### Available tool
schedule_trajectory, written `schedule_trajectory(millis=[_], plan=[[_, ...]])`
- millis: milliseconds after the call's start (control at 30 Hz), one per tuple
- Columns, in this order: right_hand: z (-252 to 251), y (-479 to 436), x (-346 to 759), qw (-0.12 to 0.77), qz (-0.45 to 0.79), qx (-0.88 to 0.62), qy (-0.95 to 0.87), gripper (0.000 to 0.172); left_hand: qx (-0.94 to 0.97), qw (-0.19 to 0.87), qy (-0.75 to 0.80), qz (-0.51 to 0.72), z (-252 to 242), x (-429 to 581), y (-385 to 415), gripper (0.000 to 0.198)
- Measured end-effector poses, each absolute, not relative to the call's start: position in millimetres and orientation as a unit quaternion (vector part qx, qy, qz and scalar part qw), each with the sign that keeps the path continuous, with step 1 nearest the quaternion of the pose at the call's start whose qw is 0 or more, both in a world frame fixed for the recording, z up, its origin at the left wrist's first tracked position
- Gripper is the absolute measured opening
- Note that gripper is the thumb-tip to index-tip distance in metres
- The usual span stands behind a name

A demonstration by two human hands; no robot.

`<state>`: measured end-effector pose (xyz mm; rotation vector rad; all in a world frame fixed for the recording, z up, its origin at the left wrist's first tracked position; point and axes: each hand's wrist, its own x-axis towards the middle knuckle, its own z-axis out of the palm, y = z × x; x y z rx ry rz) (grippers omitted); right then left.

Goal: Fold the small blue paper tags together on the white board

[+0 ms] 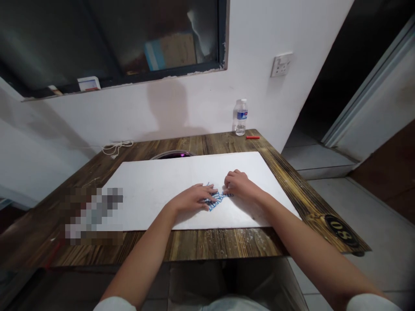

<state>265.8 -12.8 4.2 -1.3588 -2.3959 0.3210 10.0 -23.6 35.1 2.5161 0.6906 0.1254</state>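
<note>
A small blue openwork piece (pixel 212 203), thin and ladder-like, lies on a white board (pixel 145 185); I cannot tell whether it is one piece or several. My left hand (pixel 196 197) rests over its left part, palm down, with the fingers stretched out and apart. At the right end of the blue material, my right hand (pixel 238 183) has its fingers curled together. Its fingertips are partly hidden, so what they pinch does not show. The two hands are a short gap apart, with blue strands visible between them.
The board lies on a dark wooden table (pixel 227 244). Behind it are a round dark object (pixel 175 154), a white cable (pixel 117 147), a clear plastic bottle (pixel 241 119) and a red stick-like item (pixel 253 137). A blurred patch covers the board's left end. A wall stands behind the table.
</note>
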Motion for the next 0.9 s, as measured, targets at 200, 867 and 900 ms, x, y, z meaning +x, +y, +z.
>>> schedule_trajectory(millis=[200, 867, 900], plan=[[7, -13, 266, 0.153, 0.127, -0.475, -0.857, 0.032, 0.861, 0.106, 0.475, 0.146, 31, 0, -17, 0.026], [3, -13, 264, 0.216, 0.116, -0.501, -0.830, 0.020, 0.893, 0.104, 0.430, 0.078, 31, 7, -21, 0.042], [2, -11, 266, 0.216, 0.128, -0.485, -0.838, 0.017, 0.880, 0.082, 0.460, 0.091, 31, 5, -20, 0.037]])
